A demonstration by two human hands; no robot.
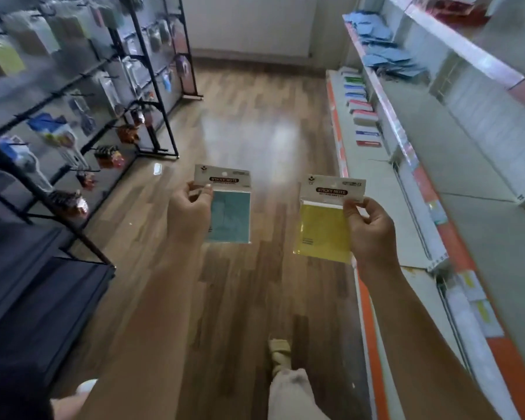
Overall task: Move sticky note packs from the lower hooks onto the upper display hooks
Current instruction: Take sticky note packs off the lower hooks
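My left hand pinches the white header card of a teal sticky note pack, held up over the wooden floor. My right hand pinches the header of a yellow sticky note pack at about the same height, a little to the right. Both packs hang upright in clear bags labelled "STICKY NOTE". Each header has a hang hole near its top. A black wire display rack with hooks and hanging goods stands to the left, blurred.
White and orange shop shelving runs along the right, with coloured packs and blue items on it. A dark bin or counter sits at the lower left. Wooden floor lies between rack and shelves. My foot shows below.
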